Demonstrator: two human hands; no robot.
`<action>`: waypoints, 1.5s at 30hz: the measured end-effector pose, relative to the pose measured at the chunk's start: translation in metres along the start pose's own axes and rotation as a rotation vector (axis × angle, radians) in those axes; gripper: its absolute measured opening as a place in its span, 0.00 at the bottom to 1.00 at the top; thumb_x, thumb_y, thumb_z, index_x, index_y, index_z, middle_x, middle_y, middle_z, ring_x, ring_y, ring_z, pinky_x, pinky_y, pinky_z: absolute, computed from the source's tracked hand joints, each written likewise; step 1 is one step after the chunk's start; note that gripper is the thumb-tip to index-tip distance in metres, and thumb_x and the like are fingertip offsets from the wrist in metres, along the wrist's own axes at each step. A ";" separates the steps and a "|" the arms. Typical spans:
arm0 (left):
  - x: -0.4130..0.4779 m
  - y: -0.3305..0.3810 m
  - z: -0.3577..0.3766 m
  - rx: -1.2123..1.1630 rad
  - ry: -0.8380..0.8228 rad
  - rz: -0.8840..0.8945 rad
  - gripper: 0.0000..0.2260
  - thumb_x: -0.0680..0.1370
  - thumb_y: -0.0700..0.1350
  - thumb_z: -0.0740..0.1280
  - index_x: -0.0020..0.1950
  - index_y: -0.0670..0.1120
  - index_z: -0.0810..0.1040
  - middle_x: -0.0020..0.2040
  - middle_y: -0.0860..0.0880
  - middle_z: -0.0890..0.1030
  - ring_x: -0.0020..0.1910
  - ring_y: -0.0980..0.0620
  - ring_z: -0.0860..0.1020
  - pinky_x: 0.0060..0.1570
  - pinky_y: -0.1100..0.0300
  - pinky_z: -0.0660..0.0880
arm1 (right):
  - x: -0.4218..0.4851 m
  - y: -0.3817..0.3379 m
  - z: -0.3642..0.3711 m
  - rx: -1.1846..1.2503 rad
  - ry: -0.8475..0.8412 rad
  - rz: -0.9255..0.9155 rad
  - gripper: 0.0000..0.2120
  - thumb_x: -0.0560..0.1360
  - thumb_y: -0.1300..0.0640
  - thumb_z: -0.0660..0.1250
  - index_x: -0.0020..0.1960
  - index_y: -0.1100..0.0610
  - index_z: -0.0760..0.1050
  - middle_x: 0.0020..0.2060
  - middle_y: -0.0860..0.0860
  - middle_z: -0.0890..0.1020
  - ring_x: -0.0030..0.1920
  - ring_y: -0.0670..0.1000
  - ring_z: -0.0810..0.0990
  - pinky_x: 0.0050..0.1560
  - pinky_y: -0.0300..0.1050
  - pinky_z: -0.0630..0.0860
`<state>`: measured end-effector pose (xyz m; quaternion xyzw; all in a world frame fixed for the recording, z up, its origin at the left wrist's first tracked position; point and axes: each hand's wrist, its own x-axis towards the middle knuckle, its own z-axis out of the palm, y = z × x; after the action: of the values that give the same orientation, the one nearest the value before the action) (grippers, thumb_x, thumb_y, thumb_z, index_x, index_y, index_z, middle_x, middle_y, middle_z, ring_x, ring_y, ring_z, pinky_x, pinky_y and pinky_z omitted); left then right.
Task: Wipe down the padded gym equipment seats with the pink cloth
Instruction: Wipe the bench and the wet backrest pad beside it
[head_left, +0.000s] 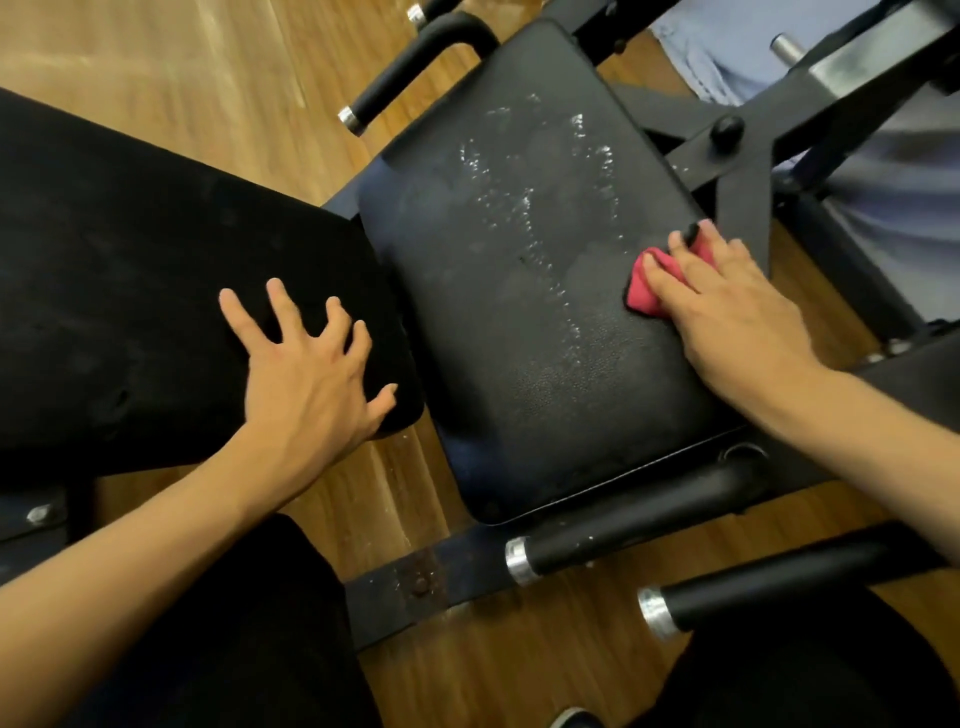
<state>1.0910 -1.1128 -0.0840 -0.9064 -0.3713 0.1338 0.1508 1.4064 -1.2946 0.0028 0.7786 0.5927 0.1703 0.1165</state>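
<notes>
A black padded seat (519, 322) fills the middle of the view, with a streak of wet white droplets running down its centre. My right hand (727, 306) presses the bunched pink cloth (644, 291) flat against the seat's right edge; most of the cloth is hidden under my fingers. A second black padded seat (130, 291) lies to the left. My left hand (311, 374) rests on its right end with fingers spread and nothing in it.
Black foam-covered handles with silver end caps stick out at the top (415, 67) and at the bottom (623, 530), (753, 592). A black steel frame (743, 166) runs along the right. Wooden floor (182, 78) lies beneath. My dark trouser legs (234, 649) fill the bottom corners.
</notes>
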 end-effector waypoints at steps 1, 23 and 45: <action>0.000 -0.001 0.000 0.009 0.000 0.002 0.38 0.79 0.72 0.44 0.84 0.54 0.56 0.84 0.44 0.57 0.80 0.24 0.52 0.69 0.18 0.51 | -0.007 -0.003 0.001 -0.010 0.008 -0.007 0.24 0.79 0.64 0.58 0.75 0.60 0.68 0.72 0.65 0.71 0.75 0.70 0.64 0.76 0.60 0.55; -0.001 0.001 -0.002 0.010 0.015 -0.054 0.38 0.78 0.72 0.46 0.84 0.54 0.61 0.83 0.44 0.61 0.79 0.24 0.54 0.70 0.19 0.51 | -0.033 0.033 -0.026 0.003 -0.043 -0.010 0.31 0.74 0.70 0.66 0.76 0.59 0.67 0.74 0.65 0.69 0.73 0.70 0.66 0.74 0.62 0.60; 0.000 0.002 -0.005 0.020 -0.009 -0.028 0.39 0.79 0.73 0.43 0.85 0.54 0.56 0.84 0.44 0.57 0.80 0.25 0.53 0.70 0.19 0.52 | -0.050 0.005 -0.017 0.064 -0.134 0.010 0.36 0.67 0.74 0.68 0.75 0.62 0.69 0.75 0.65 0.67 0.71 0.72 0.67 0.73 0.64 0.61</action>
<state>1.0936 -1.1149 -0.0803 -0.8989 -0.3831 0.1395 0.1603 1.3919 -1.3448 0.0144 0.7945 0.5848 0.0995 0.1301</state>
